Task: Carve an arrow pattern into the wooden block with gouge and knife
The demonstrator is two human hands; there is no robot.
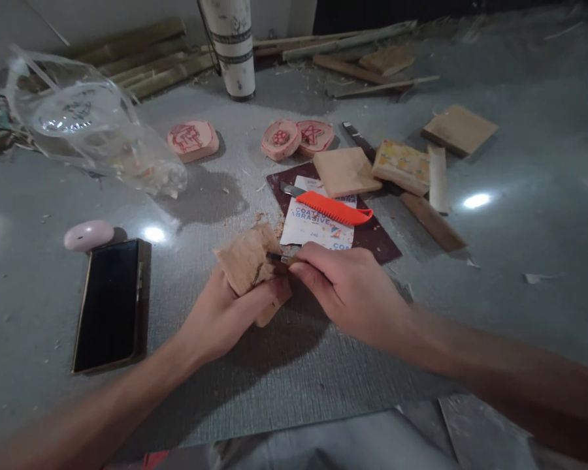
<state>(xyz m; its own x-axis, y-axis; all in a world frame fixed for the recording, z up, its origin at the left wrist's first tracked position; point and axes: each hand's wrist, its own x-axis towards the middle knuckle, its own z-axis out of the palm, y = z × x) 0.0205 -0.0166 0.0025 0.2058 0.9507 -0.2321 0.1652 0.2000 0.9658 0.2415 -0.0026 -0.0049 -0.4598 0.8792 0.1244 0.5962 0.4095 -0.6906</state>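
My left hand (220,313) is closed round a rough pale wooden block (247,261), holding it tilted just above the grey table (494,274). My right hand (347,290) is closed on a small carving tool (280,258), its dark tip pressed against the block's right side. Both hands meet at the middle of the view. Just beyond them lies an orange-handled cutter (334,209) on a white abrasive sheet (318,225) over dark sandpaper (372,238).
A black phone (110,303) and a pink oval object (88,235) lie at the left. Three wooden pieces with red drawings (192,140) sit further back, with square wooden blocks (345,171), a clear plastic bag (93,124), a patterned cylinder (235,46) and bamboo strips (147,62).
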